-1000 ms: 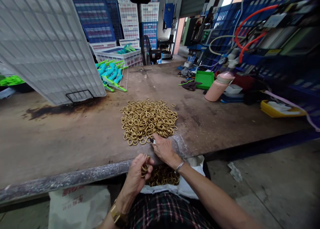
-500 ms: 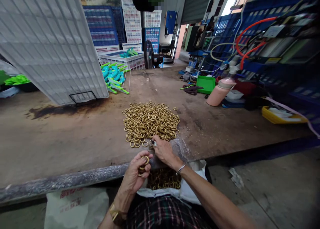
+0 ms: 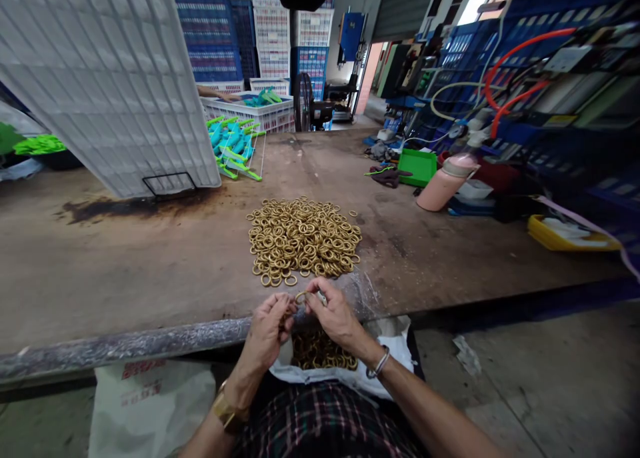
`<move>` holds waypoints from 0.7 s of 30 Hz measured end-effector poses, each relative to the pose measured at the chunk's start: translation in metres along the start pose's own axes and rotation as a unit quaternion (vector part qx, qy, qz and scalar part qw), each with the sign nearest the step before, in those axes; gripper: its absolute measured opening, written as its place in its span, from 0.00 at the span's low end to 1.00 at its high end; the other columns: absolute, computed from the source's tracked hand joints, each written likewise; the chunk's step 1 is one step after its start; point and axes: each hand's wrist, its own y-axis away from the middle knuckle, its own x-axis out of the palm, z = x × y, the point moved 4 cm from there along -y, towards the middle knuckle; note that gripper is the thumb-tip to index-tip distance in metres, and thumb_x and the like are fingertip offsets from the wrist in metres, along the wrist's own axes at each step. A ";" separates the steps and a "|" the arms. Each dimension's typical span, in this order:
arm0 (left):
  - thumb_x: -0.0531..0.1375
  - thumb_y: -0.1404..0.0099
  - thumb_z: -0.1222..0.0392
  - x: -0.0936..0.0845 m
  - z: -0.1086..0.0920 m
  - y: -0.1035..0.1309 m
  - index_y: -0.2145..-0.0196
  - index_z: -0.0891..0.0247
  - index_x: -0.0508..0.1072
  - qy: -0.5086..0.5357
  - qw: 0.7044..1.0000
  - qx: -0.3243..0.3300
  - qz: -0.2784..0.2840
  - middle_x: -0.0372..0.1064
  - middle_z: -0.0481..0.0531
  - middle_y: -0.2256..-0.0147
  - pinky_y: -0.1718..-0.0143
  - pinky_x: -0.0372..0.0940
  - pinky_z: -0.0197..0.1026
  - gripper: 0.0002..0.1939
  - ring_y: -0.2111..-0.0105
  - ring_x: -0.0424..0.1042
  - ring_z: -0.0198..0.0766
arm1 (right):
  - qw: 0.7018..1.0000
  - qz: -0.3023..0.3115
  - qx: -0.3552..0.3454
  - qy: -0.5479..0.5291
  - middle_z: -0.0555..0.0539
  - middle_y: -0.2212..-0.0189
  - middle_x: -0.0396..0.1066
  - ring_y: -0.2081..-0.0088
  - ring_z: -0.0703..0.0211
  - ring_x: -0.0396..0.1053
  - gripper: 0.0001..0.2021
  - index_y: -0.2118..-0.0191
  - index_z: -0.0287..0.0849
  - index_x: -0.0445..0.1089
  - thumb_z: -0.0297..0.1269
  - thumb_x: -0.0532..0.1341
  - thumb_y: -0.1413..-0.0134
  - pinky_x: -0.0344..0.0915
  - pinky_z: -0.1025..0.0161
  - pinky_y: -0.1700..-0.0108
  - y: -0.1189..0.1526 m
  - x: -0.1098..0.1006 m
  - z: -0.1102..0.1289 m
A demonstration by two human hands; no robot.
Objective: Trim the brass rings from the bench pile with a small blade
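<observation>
Close together at the table's front edge, both my hands are closed. My left hand [image 3: 270,328] is curled around several brass-coloured rings, mostly hidden by its fingers. Between the two hands a single brass-coloured ring [image 3: 301,294] is pinched by the fingertips of my right hand [image 3: 337,317], its left side close to my left fingertips. A small whitish tool [image 3: 323,299] also sits in my right hand; its kind cannot be made out. Just beyond lies a pile of rings [image 3: 305,238]. Below my hands, an open white bag [image 3: 300,376] holds more rings.
A grey-white ribbed crate [image 3: 115,91] stands tilted on the table's left, beside turquoise and green plastic parts [image 3: 234,145]. To the right are a pink bottle [image 3: 445,185], a green tray [image 3: 418,167] and a yellow tray [image 3: 570,238]. Another person's arm [image 3: 215,93] shows behind the crate.
My right hand has drawn back from the pile's edge with a ring in its fingertips. My left hand has turned and closed, and the two hands have come together. Another person's arm has appeared behind.
</observation>
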 end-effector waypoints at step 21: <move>0.55 0.43 0.48 0.012 0.008 0.008 0.71 0.63 0.65 -0.141 0.989 -0.001 0.055 0.61 0.43 0.78 0.86 0.47 0.29 0.14 0.85 0.56 0.25 | 0.998 0.021 0.018 0.049 0.55 0.80 0.62 0.75 0.66 0.59 0.08 0.72 0.42 0.61 0.37 0.50 0.45 0.55 0.69 0.70 -0.001 0.002 -0.004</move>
